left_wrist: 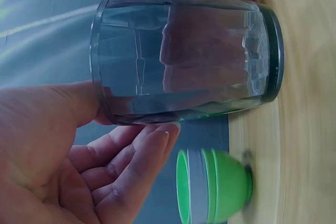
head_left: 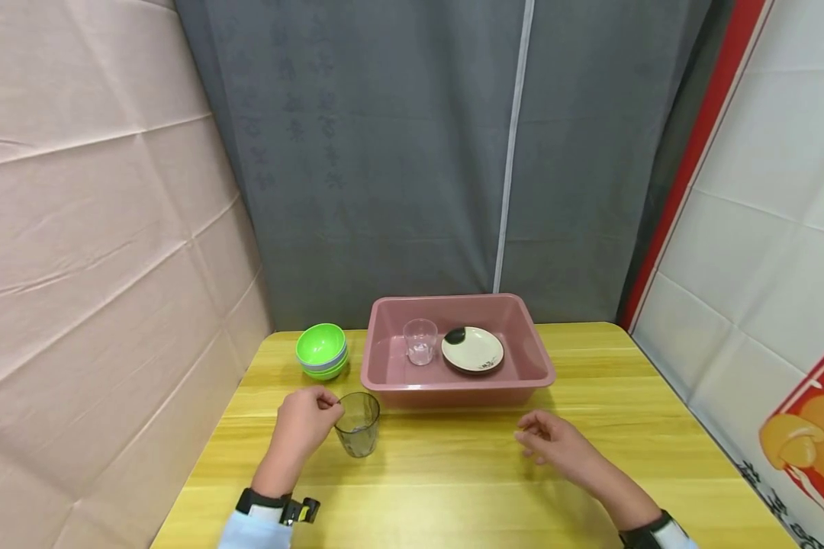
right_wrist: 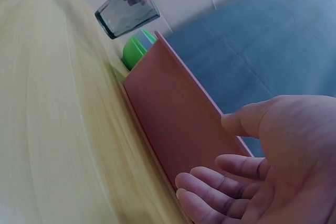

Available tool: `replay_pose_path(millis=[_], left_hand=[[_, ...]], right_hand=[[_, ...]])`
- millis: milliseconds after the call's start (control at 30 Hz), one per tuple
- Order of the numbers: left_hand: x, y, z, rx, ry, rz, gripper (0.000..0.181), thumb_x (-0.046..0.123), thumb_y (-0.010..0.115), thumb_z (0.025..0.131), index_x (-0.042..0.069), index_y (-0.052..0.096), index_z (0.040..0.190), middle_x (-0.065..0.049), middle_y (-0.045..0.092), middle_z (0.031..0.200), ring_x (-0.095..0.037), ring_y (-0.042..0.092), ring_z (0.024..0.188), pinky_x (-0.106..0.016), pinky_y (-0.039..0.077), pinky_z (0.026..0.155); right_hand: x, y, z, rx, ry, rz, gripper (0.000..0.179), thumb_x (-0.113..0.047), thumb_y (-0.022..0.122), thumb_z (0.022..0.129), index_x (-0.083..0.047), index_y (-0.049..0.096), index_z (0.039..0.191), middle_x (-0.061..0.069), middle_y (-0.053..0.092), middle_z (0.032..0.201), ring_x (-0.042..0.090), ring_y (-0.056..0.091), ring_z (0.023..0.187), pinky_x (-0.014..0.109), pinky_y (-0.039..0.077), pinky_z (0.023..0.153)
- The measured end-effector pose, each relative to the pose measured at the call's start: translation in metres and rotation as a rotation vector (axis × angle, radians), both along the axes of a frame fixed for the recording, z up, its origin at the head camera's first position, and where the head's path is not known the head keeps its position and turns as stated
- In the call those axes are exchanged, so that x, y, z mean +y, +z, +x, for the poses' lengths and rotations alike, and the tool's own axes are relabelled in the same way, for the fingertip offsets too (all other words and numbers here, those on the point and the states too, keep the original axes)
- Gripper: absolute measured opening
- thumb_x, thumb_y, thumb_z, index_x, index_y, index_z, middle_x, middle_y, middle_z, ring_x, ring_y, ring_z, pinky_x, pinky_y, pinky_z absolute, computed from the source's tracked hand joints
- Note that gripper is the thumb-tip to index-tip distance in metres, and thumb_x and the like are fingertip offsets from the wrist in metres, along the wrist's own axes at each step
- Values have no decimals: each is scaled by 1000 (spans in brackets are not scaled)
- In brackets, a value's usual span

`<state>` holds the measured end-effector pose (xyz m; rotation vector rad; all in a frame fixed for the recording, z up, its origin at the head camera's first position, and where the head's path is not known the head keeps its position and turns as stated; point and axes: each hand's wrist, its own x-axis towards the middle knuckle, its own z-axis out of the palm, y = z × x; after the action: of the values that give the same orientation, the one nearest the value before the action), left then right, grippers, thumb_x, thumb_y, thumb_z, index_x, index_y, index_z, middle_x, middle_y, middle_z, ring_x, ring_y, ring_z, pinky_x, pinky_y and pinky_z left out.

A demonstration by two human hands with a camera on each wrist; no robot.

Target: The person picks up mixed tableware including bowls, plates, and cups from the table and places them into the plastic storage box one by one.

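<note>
In the head view my left hand (head_left: 304,424) pinches the rim of a grey tinted glass (head_left: 360,436), thumb on one side of the wall and fingers on the other. The left wrist view has this glass (left_wrist: 184,56) close up, with nothing visible inside it and its thick base close to the tabletop. My right hand (head_left: 555,445) holds nothing; its fingers are loosely bent over the table, in front of the right part of a pink basin (head_left: 453,398). Inside the basin are a clear glass (head_left: 421,343) and a cream plate (head_left: 479,351) with a dark patch.
A stack of green bowls (head_left: 321,352) with a greyish one among them stands left of the basin, beyond my left hand. The wooden table (head_left: 446,488) ends at a grey curtain (head_left: 371,168) behind, with pale cloth walls at both sides.
</note>
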<state>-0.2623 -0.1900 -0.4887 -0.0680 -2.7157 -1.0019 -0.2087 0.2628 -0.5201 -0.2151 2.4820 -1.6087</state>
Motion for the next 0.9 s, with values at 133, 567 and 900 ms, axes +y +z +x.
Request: replay_pose_path(millis=[133,567,900], left_hand=[[20,0,4,-11,-41,14,7,10,80,89,13,76,85,2,70,78,-15,61,70,-34,52,62],[72,-8,9,14,-197,20,12,8,82,88,13,71,87,3,66,80,-13,60,73,-32,54,63],[108,-11,13,55,-255,-3,14,9,81,86,14,68,84,7,63,77,-10,58,69,-30,53,64]], right_hand=[[-3,2,-2,23,28,3,36,-25,68,112,5,61,132,16,70,113,38,75,104,49,64,81],[-40,7,-16,48,-25,53,25,-27,74,108,-4,70,114,8,70,98,26,74,93,45,65,79],[-79,15,-22,83,-25,56,24,-28,76,107,-5,70,105,11,68,90,26,73,82,45,64,71]])
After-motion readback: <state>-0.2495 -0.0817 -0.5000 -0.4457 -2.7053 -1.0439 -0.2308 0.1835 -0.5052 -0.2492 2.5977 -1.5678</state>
